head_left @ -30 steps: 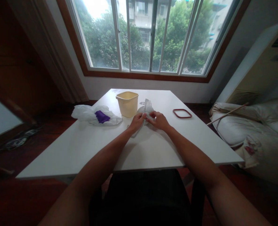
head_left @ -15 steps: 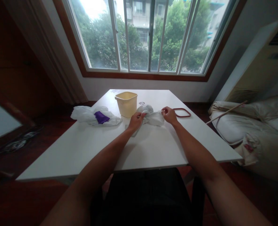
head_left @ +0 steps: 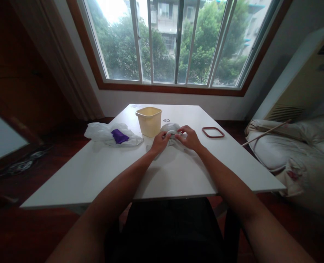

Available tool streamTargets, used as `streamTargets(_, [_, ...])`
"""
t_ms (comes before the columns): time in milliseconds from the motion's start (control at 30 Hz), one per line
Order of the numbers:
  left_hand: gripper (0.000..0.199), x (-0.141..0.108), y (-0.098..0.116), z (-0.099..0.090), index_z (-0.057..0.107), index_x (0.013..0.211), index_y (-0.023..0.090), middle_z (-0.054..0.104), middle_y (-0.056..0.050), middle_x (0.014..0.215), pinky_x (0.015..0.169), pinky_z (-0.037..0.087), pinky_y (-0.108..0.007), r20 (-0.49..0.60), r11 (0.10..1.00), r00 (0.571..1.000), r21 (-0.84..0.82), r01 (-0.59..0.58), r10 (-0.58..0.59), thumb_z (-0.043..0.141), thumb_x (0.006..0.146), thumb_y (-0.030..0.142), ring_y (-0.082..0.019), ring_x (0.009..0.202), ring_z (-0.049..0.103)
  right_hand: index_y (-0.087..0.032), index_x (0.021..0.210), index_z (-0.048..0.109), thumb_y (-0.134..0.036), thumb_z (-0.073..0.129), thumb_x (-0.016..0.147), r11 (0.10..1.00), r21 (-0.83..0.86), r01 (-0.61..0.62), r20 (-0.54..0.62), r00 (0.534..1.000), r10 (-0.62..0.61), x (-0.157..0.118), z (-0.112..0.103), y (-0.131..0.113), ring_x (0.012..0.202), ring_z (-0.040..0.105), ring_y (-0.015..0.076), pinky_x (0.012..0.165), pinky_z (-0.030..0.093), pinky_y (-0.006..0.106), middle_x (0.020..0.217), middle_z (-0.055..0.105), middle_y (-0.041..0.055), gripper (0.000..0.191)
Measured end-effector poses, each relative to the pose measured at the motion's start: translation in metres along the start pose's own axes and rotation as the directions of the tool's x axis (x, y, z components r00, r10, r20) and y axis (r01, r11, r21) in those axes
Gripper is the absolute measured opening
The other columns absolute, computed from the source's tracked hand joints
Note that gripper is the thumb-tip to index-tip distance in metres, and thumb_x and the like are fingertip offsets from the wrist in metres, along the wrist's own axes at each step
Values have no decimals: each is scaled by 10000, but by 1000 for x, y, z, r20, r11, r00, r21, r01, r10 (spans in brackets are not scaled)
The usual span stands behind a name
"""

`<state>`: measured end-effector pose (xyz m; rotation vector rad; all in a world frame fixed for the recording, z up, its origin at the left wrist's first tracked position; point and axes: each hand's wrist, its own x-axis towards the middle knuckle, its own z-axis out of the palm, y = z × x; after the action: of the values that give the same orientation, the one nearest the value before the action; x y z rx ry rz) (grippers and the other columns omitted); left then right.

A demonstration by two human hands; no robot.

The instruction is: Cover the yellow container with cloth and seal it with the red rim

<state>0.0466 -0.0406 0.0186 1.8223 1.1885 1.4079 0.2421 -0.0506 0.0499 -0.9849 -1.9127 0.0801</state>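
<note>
Both hands meet at a whitish, crumpled plastic bag near the middle of the white table. My left hand pinches the bag's gathered part from the left. From the right, my right hand has its fingers closed on the same gathered part, close to the left fingertips. Part of the bag spreads out beneath the hands, partly hidden by them. Just behind my left hand stands an open, pale yellow bin. Another translucent bag with a purple piece on it lies to the left.
A reddish-brown, rounded square ring lies on the white table to the right. Behind the bag is a small dark looped item. Beyond the table's right edge are a cushioned seat and a thin stick.
My right hand has moved left, from the outstretched end of the bag to its gathered part beside my left hand. The view has shifted slightly.
</note>
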Motion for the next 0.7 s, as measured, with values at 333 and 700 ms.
streamTargets(333, [313,-2,4,-1,688,940,162,688,-50,878,777,465,-287,13,989,997,129,-78,77,537,923,435,-181,806,606,-179,1111,624,-335,705,815,966,-250,-71,258,956,137,-10,22,-4,801,681,218,716,450,281,952,740,94,343])
streamTargets(700, [234,-2,9,-14,686,1090,250,707,-85,1080,818,459,-317,206,834,960,483,-268,190,618,893,358,-249,948,658,-200,973,769,-274,622,842,939,-326,-112,126,979,160,0,1,17,755,673,209,695,432,281,890,773,81,211])
